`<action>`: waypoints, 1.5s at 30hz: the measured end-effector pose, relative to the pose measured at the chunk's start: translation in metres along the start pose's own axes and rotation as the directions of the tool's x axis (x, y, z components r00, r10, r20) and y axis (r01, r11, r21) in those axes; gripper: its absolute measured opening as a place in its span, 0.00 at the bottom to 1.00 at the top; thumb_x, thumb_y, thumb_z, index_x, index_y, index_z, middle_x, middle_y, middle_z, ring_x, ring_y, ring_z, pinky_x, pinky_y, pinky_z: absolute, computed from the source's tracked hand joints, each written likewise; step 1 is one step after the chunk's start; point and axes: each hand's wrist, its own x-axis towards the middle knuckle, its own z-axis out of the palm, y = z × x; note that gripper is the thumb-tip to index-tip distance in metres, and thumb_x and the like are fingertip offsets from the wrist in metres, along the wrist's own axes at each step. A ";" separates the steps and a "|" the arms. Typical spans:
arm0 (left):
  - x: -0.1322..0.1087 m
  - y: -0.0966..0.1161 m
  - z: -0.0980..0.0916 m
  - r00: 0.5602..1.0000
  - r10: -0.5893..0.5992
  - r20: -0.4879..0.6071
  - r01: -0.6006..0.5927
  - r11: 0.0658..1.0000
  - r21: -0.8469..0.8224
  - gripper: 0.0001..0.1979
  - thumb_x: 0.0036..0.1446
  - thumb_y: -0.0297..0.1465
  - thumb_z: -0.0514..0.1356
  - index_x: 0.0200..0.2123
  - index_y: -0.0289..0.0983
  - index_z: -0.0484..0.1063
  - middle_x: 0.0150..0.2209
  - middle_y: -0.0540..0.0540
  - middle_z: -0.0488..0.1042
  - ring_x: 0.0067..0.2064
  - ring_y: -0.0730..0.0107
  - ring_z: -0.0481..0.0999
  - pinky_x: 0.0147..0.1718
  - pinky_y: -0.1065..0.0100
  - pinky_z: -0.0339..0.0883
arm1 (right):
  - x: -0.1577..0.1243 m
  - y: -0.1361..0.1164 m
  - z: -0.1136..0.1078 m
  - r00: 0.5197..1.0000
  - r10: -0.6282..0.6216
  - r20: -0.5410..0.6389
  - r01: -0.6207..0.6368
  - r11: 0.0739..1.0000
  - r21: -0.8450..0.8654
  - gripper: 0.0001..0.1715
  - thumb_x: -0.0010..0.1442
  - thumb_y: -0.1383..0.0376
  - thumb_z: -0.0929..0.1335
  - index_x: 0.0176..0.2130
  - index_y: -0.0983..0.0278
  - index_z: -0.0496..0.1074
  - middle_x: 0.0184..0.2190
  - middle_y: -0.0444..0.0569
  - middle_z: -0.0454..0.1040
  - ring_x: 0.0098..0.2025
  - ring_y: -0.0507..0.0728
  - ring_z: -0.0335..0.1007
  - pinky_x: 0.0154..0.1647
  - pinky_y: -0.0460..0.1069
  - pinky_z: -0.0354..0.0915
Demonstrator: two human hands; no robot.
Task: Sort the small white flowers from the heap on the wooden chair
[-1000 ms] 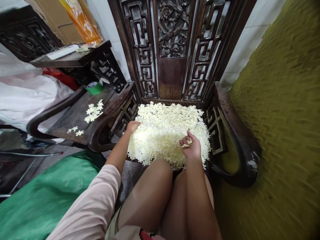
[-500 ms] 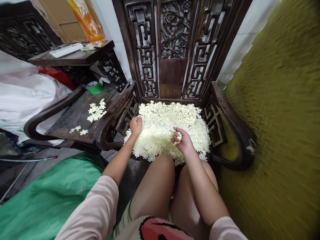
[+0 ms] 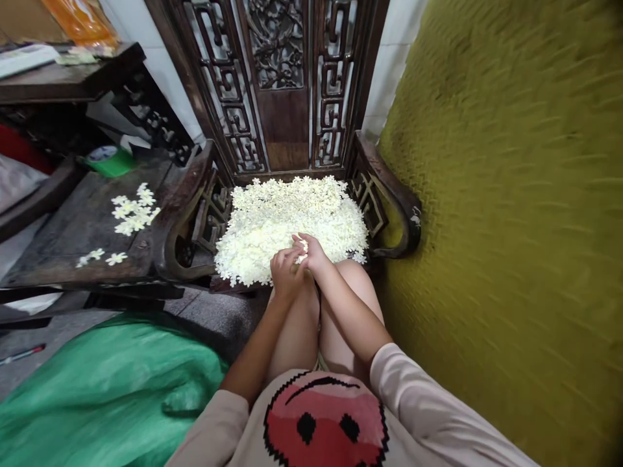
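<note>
A thick heap of small white flowers (image 3: 296, 211) covers the seat of a dark carved wooden chair (image 3: 285, 130). Just in front of the heap, over my knees, my two hands meet. Curled fingers of my right hand (image 3: 315, 253) close round a few white flowers (image 3: 302, 249). Against them press the bent fingers of my left hand (image 3: 286, 279); whatever may be between those fingertips is hidden.
To the left, a second wooden seat (image 3: 53, 227) bears loose white flowers (image 3: 134, 209) and a roll of green tape (image 3: 109, 161). A green sheet (image 3: 111, 389) lies at lower left. A yellow-olive textured surface (image 3: 511, 194) rises close on the right.
My left hand has come from the left edge of the heap across to my right hand, which keeps its flowers. The whole view has shifted, and the chair sits further left.
</note>
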 end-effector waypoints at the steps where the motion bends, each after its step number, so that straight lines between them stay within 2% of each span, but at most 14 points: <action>1: -0.003 0.001 0.000 0.999 0.046 0.018 -0.046 0.999 0.023 0.11 0.52 0.37 0.59 0.38 0.41 0.74 0.37 0.45 0.72 0.42 0.64 0.70 0.46 0.61 0.61 | -0.002 0.002 -0.002 1.000 -0.007 -0.012 0.007 1.000 -0.001 0.06 0.58 0.65 0.60 0.30 0.65 0.62 0.12 0.34 0.49 0.11 0.45 0.42 0.13 0.42 0.48; 4: -0.009 -0.003 0.003 0.993 0.114 0.026 -0.113 0.993 -0.036 0.09 0.54 0.35 0.58 0.38 0.41 0.75 0.36 0.46 0.72 0.40 0.67 0.71 0.44 0.63 0.63 | -0.009 0.004 -0.008 0.997 -0.061 -0.042 0.061 0.998 0.002 0.07 0.58 0.67 0.60 0.28 0.64 0.60 0.12 0.35 0.50 0.12 0.46 0.44 0.13 0.41 0.49; 7: -0.015 -0.007 0.005 0.996 0.081 -0.037 -0.085 0.989 -0.123 0.07 0.54 0.34 0.59 0.34 0.40 0.75 0.33 0.47 0.73 0.37 0.69 0.72 0.40 0.66 0.65 | -0.016 0.002 -0.013 0.992 -0.118 -0.045 0.117 0.993 -0.023 0.09 0.57 0.67 0.60 0.25 0.63 0.57 0.12 0.36 0.51 0.13 0.46 0.47 0.14 0.42 0.50; 10: -0.014 -0.005 0.006 0.987 -0.070 -0.142 0.039 0.977 -0.211 0.07 0.54 0.34 0.58 0.30 0.38 0.75 0.30 0.48 0.72 0.35 0.70 0.72 0.38 0.67 0.65 | -0.021 -0.003 -0.017 0.975 -0.219 -0.041 0.216 0.973 -0.079 0.12 0.58 0.64 0.61 0.24 0.62 0.55 0.11 0.36 0.51 0.12 0.46 0.48 0.15 0.42 0.49; 12: -0.011 -0.002 0.009 0.954 -0.213 -0.210 0.147 0.944 -0.295 0.08 0.54 0.34 0.58 0.28 0.37 0.74 0.29 0.48 0.72 0.34 0.70 0.71 0.37 0.68 0.64 | -0.025 -0.006 -0.019 0.956 -0.291 -0.036 0.284 0.949 -0.136 0.13 0.58 0.63 0.61 0.23 0.62 0.55 0.11 0.35 0.50 0.11 0.45 0.45 0.14 0.42 0.47; 14: -0.005 0.000 0.015 0.915 -0.328 -0.234 0.223 0.896 -0.384 0.09 0.54 0.35 0.58 0.27 0.36 0.73 0.28 0.48 0.71 0.33 0.71 0.70 0.35 0.68 0.63 | -0.028 -0.006 -0.021 0.950 -0.311 -0.006 0.302 0.926 -0.228 0.13 0.57 0.61 0.62 0.24 0.62 0.56 0.11 0.34 0.49 0.11 0.45 0.42 0.14 0.43 0.45; 16: 0.000 0.002 0.021 0.897 -0.381 -0.225 0.257 0.863 -0.435 0.09 0.54 0.35 0.57 0.27 0.36 0.72 0.28 0.48 0.70 0.32 0.71 0.69 0.34 0.69 0.62 | -0.033 -0.001 -0.025 0.952 -0.303 0.032 0.294 0.887 -0.357 0.12 0.55 0.59 0.65 0.25 0.63 0.59 0.11 0.33 0.49 0.10 0.45 0.42 0.14 0.43 0.44; 20: 0.005 0.002 0.030 0.917 -0.336 -0.214 0.227 0.882 -0.412 0.10 0.54 0.36 0.57 0.25 0.36 0.71 0.29 0.47 0.68 0.34 0.70 0.68 0.35 0.68 0.62 | -0.042 0.013 -0.034 0.939 -0.333 0.087 0.327 0.786 -0.525 0.14 0.49 0.58 0.70 0.28 0.63 0.63 0.12 0.33 0.53 0.11 0.44 0.45 0.14 0.43 0.43; 27: 0.002 0.001 0.026 0.967 -0.233 -0.102 0.175 0.901 -0.396 0.11 0.55 0.37 0.55 0.26 0.37 0.70 0.30 0.47 0.66 0.36 0.69 0.68 0.37 0.67 0.62 | -0.051 0.010 -0.048 0.947 -0.221 0.233 0.316 0.774 -0.548 0.18 0.46 0.57 0.72 0.26 0.63 0.61 0.14 0.33 0.54 0.12 0.44 0.46 0.17 0.44 0.46; 30: 0.002 0.003 0.025 0.977 -0.208 -0.053 0.168 0.895 -0.412 0.11 0.56 0.37 0.55 0.26 0.37 0.70 0.30 0.47 0.66 0.35 0.69 0.68 0.36 0.67 0.62 | -0.054 0.008 -0.050 0.940 -0.244 0.237 0.338 0.753 -0.564 0.19 0.45 0.56 0.72 0.26 0.63 0.61 0.13 0.33 0.54 0.12 0.44 0.46 0.17 0.44 0.46; 34: 0.003 0.005 0.023 0.971 -0.237 -0.006 0.210 0.871 -0.444 0.12 0.56 0.37 0.55 0.27 0.37 0.71 0.29 0.47 0.68 0.35 0.69 0.69 0.37 0.67 0.63 | -0.055 0.009 -0.050 0.925 -0.279 0.259 0.380 0.713 -0.589 0.20 0.43 0.56 0.73 0.25 0.63 0.62 0.12 0.33 0.54 0.12 0.44 0.46 0.17 0.44 0.46; 38: 0.002 0.006 0.022 0.954 -0.298 -0.044 0.252 0.868 -0.428 0.11 0.55 0.38 0.56 0.32 0.37 0.72 0.32 0.47 0.71 0.35 0.70 0.69 0.37 0.67 0.62 | -0.050 0.010 -0.052 0.902 -0.376 0.212 0.419 0.644 -0.640 0.21 0.41 0.54 0.73 0.26 0.63 0.63 0.09 0.33 0.55 0.11 0.45 0.46 0.15 0.44 0.45; 40: 0.000 0.006 0.021 0.945 -0.318 -0.077 0.261 0.875 -0.408 0.11 0.54 0.38 0.57 0.34 0.37 0.73 0.32 0.47 0.71 0.35 0.70 0.69 0.36 0.68 0.62 | -0.046 0.010 -0.055 0.871 -0.461 0.170 0.445 0.595 -0.670 0.22 0.40 0.52 0.73 0.27 0.63 0.64 0.08 0.33 0.55 0.11 0.45 0.47 0.14 0.43 0.43; 45: 0.001 0.011 0.016 0.964 -0.265 0.011 0.247 0.878 -0.410 0.09 0.52 0.36 0.59 0.30 0.37 0.75 0.32 0.46 0.73 0.37 0.69 0.71 0.38 0.67 0.63 | -0.045 0.010 -0.054 0.791 -0.592 0.155 0.508 0.493 -0.706 0.20 0.42 0.52 0.72 0.27 0.63 0.67 0.09 0.34 0.56 0.11 0.46 0.48 0.13 0.43 0.43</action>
